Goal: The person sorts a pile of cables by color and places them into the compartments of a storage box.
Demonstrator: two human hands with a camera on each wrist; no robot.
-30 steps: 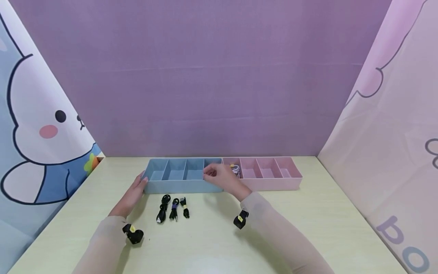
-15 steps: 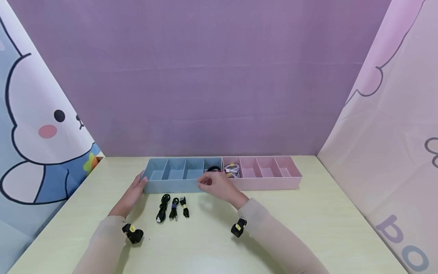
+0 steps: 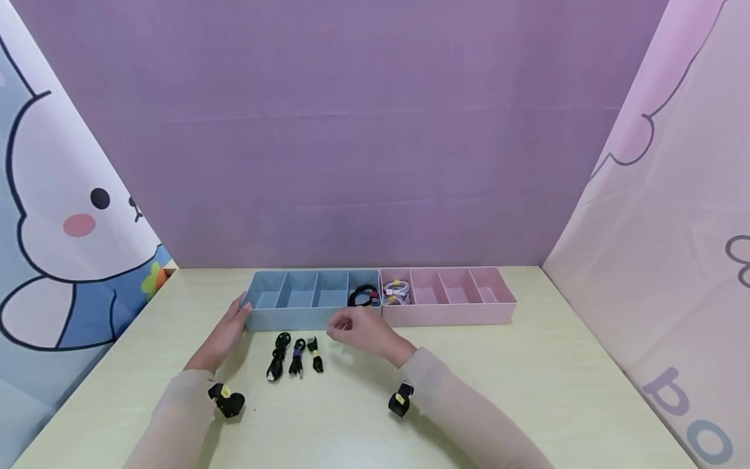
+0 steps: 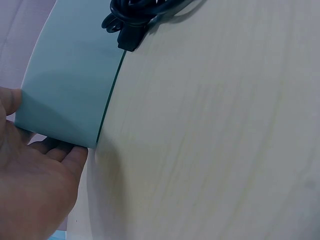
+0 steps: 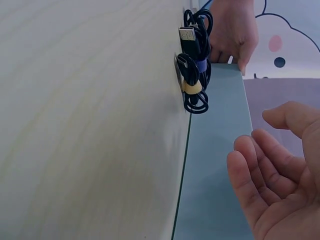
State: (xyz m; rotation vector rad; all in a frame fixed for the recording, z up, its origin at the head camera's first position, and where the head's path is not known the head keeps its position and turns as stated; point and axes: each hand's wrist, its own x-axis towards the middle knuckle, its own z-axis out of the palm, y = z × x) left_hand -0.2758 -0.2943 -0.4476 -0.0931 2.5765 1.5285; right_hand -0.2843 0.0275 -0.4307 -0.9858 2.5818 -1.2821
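At the left end of a blue divided box [image 3: 293, 319], my left hand [image 3: 221, 335] grips the end wall; the left wrist view shows its thumb at the rim and fingers against the end. My right hand [image 3: 369, 333] hovers by the front wall near the box's right end, fingers loosely bent with nothing between them in the right wrist view. Three bundled black cables lie in front of the box: a longer one [image 3: 278, 357], one with a purple tie [image 3: 297, 358] and one with a yellow tie [image 3: 316, 355]. A coiled black cable [image 3: 364, 288] sits in the rightmost blue compartment.
A pink divided box [image 3: 457, 316] stands end to end with the blue one; white cables [image 3: 397, 292] with yellow ties fill its leftmost compartment. Behind both boxes rises a purple backdrop [image 3: 363, 163]. Printed cloths flank the pale wooden table [image 3: 328, 423].
My right hand has come out of the rightmost blue compartment and moved toward me and slightly left, uncovering the coiled black cable inside. The left hand has stayed at the box's end.
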